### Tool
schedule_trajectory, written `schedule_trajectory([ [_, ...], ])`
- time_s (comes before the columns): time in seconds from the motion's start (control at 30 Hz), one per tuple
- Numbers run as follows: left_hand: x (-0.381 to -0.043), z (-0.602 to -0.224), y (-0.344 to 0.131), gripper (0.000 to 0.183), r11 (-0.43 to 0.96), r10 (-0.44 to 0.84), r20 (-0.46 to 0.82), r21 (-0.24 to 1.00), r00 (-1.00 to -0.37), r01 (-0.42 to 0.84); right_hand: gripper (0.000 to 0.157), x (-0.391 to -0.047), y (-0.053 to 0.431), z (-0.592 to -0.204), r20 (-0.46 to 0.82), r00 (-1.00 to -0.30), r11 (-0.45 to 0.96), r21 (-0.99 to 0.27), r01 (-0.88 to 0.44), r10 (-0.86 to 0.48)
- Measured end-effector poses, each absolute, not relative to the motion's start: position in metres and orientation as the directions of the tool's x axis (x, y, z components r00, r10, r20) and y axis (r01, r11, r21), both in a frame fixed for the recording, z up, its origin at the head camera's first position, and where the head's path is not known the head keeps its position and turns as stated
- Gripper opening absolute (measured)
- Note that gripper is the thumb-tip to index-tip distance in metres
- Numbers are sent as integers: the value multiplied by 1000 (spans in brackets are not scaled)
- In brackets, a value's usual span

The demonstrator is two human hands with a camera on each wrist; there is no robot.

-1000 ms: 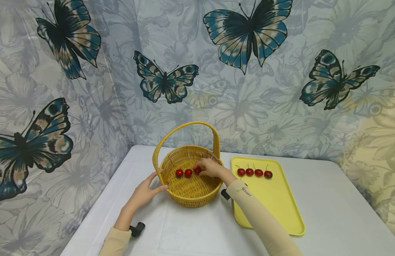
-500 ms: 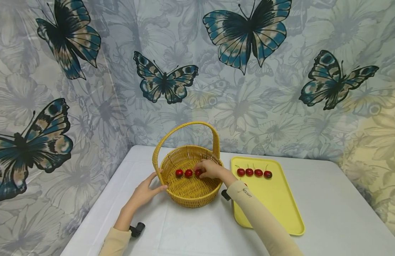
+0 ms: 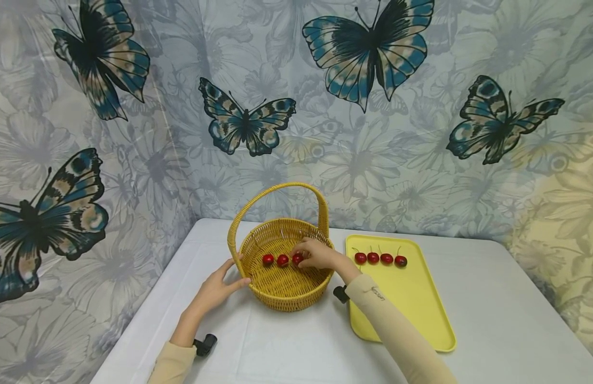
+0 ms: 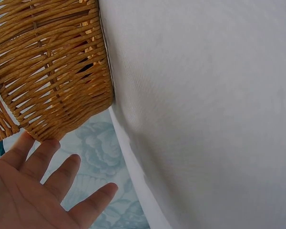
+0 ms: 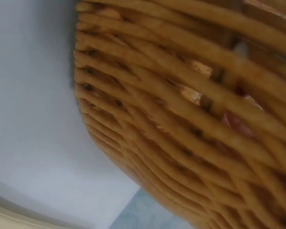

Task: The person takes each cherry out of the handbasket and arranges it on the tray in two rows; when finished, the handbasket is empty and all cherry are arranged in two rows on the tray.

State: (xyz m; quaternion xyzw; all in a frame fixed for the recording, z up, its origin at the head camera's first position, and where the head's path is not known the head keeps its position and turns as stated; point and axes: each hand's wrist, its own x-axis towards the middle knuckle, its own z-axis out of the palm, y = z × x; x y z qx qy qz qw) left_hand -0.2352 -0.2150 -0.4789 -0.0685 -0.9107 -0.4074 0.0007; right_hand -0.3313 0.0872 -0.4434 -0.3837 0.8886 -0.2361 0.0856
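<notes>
A round yellow wicker basket with a tall arched handle stands on the table. My left hand touches its left side, the thumb along the rim near the handle's foot. In the left wrist view the fingers are spread and nearly straight, two tips meeting the weave. Inside the basket, my right hand pinches a red cherry low over the bottom. Left of it lie two more cherries, a middle one and a left one, forming a row. The basket wall hides the right hand in the right wrist view.
Right of the basket lies a yellow tray with a row of several stemmed cherries toward its far end. The right sleeve crosses the tray's left part. A butterfly-print cloth hangs behind the white table.
The cherry in my right fingers has shifted slightly right and down beside the other two. My right forearm has tilted a little, covering a cherry glimpsed earlier beside the sleeve. My left hand stays put.
</notes>
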Motion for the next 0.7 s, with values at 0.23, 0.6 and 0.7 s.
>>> schedule_trajectory([
  [0.23, -235, -478, -214, 73, 665, 115, 56, 737, -992, 118, 30, -326, 93, -438, 98, -673, 542, -513, -666, -733],
  [0.6, -235, -480, -214, 74, 665, 119, 50, 738, -992, 117, 34, -318, 102, -433, 179, -719, 514, -586, -627, -672],
  [0.7, -235, -480, -214, 73, 665, 119, 53, 737, -992, 119, 35, -316, 105, -433, 188, -736, 502, -621, -602, -651],
])
